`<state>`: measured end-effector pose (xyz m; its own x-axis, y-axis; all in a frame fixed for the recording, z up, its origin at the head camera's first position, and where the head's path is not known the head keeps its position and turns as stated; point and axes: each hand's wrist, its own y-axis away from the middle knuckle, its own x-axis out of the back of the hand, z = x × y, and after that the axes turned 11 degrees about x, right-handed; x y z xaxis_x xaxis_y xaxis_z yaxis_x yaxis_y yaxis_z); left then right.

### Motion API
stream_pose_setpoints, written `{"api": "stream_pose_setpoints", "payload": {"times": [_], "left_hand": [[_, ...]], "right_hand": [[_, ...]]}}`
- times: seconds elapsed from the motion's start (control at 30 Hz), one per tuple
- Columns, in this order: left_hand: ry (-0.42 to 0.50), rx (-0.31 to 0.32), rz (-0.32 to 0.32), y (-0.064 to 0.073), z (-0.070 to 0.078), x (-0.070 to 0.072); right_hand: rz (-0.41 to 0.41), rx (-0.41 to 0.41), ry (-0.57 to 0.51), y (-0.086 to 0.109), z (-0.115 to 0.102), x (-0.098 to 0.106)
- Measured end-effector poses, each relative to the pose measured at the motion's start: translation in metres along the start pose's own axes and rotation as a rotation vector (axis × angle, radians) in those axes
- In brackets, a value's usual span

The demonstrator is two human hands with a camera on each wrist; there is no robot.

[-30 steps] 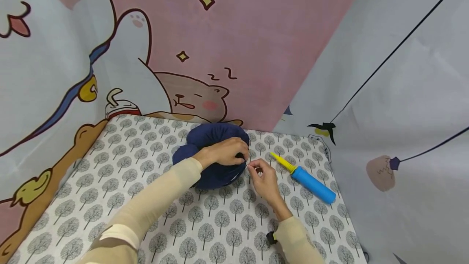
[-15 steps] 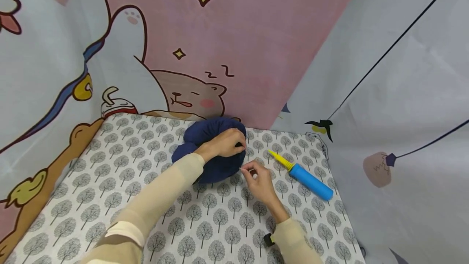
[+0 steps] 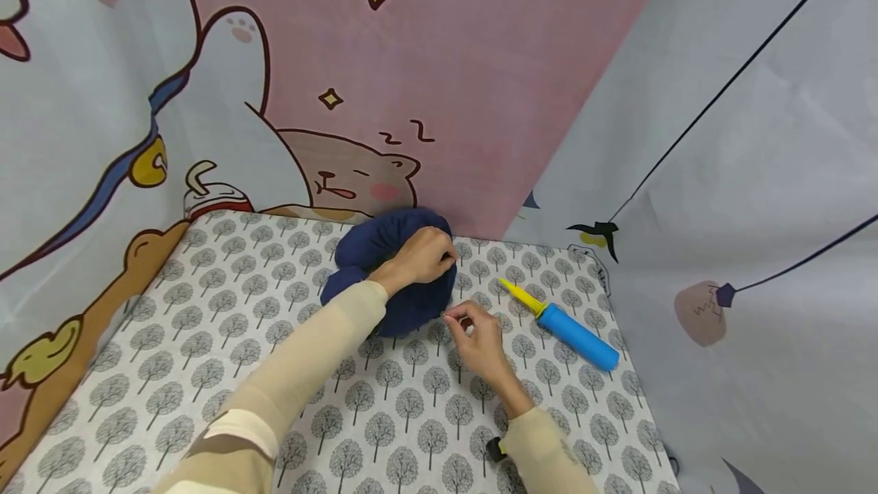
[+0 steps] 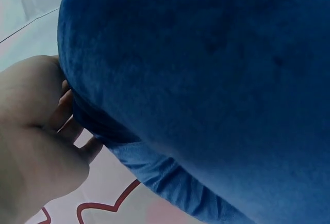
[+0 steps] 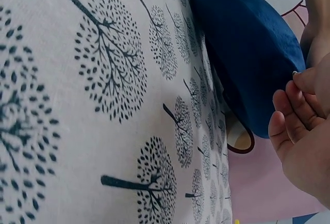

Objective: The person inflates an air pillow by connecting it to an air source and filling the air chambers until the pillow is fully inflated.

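A navy plush neck pillow (image 3: 391,238) stands at the back of the table, its curved lobes showing in the head view. My left hand (image 3: 425,254) reaches over it and grips the cover at its right side. In the left wrist view the curled fingers (image 4: 64,118) go in behind the blue fabric (image 4: 196,79). Lower on the right edge, my right hand (image 3: 478,338) pinches a small pale zipper pull (image 5: 295,73) between thumb and index finger. Its other fingers are loosely curled. The seam under the left hand is hidden.
A blue hand pump (image 3: 579,336) with a yellow nozzle (image 3: 519,294) lies right of the right hand. The tree-print cloth (image 3: 384,433) covers the table. Printed fabric walls (image 3: 480,97) rise close behind and on both sides.
My right hand has slid down and left along the pillow's edge with the zipper pull. The left hand keeps its grip and sits slightly higher, as the pillow shifts up and left in view.
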<state>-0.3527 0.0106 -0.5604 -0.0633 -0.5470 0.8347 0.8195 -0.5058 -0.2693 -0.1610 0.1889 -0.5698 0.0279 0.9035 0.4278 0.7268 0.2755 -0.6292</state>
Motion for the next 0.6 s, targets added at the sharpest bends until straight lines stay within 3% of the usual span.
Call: {"api": "stream_pose_setpoints", "payload": {"times": [0.13, 0.27, 0.37, 0.43, 0.5, 0.6], "left_hand": [[-0.051, -0.022, 0.057, -0.006, -0.006, -0.007], [-0.077, -0.091, 0.181, -0.009, -0.016, -0.016], [-0.091, -0.089, 0.203, -0.009, -0.017, -0.016], [-0.072, -0.056, 0.155, -0.007, -0.013, -0.011], [-0.028, -0.027, 0.078, 0.001, -0.001, 0.002], [0.052, 0.021, -0.041, 0.018, 0.025, 0.032]], "right_hand": [[-0.012, 0.000, -0.015, -0.002, -0.001, -0.006], [-0.004, -0.017, -0.009, -0.003, -0.003, -0.011], [0.023, -0.030, 0.020, -0.003, -0.002, -0.012], [0.035, -0.048, 0.034, -0.002, -0.002, -0.010], [0.041, -0.063, 0.040, -0.001, -0.002, -0.009], [0.042, -0.092, 0.059, 0.003, 0.002, -0.006]]}}
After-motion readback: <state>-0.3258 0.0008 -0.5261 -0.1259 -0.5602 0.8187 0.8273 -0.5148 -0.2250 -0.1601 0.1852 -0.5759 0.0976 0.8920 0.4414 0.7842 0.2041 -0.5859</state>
